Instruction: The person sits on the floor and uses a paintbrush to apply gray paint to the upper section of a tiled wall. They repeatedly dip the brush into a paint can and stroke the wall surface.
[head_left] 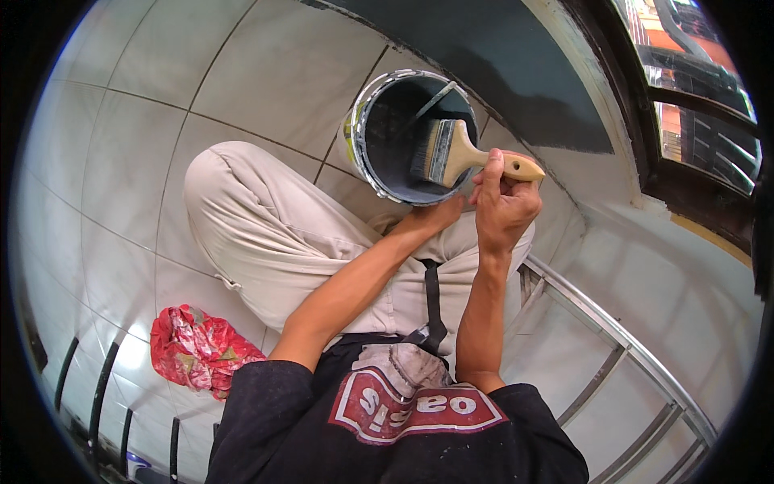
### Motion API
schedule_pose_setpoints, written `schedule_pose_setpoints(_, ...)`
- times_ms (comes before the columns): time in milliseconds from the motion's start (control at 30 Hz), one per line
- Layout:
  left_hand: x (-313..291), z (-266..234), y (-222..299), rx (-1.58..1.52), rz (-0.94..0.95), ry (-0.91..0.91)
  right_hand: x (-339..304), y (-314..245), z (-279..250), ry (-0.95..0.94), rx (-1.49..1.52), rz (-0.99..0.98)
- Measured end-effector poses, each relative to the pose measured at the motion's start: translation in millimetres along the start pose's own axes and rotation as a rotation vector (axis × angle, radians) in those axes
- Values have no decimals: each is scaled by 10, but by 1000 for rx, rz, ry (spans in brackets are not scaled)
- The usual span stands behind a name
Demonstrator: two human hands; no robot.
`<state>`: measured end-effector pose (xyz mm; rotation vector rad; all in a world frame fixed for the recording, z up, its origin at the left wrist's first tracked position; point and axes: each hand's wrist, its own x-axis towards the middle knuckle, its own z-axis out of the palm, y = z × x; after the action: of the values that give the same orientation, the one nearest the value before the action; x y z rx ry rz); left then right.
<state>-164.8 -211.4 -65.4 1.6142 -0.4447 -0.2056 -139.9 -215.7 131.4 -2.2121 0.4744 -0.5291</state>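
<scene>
My right hand [506, 211] is closed around the wooden handle of a wide flat paintbrush [461, 156]. The brush tilts over the near right part of a paint bucket [355, 149], its dark bristles pointing left inside the opening. Dark grey paint coats the bucket's inner wall, and white smears cover its rim. A thin stick [436, 98] leans against the far right rim inside. My left hand [441, 213] lies low against the near side of the bucket, its fingers mostly hidden from sight.
Behind the bucket, a wall has a dark grey painted section [516, 73] beside a brown window frame [697, 173]. An aluminium ladder [601, 319] lies to my right. A crumpled red plastic bag [201, 347] rests on the tiles at left, near black metal bars [101, 395].
</scene>
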Motion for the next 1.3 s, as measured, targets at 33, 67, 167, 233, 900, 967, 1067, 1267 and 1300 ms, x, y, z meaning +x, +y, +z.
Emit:
schedule_pose_setpoints(33, 28, -23, 62, -78, 7, 20, 3, 42, 21, 3, -47, -26)
schedule_pose_setpoints(67, 65, -62, 122, -145, 13, 39, 7, 61, 42, -3, -62, -28)
schedule_pose_setpoints(167, 160, -184, 270, -282, 12, 67, 9, 60, 105, -17, -99, -12)
schedule_pose_setpoints(233, 181, -278, 384, -367, 2, 80, 9, 43, 144, -19, -112, 30)
schedule_pose_setpoints(900, 156, -199, 239, -333, 65, 104, 37, 174, 139, -8, -143, -110)
schedule_pose_setpoints(967, 88, -130, 130, -9, 88, 117, 18, 91, 83, 14, -115, -115)
schedule_pose_setpoints(1067, 24, -55, 26, 247, 74, 94, 47, -115, -71, 15, -69, -62)
schedule_pose_setpoints(1267, -17, -10, -22, 186, -3, -36, 139, -366, -290, 44, 54, 105)
schedule_pose_setpoints(1300, -18, -1, -44, 191, 3, -20, 166, -371, -320, 49, 79, 111)
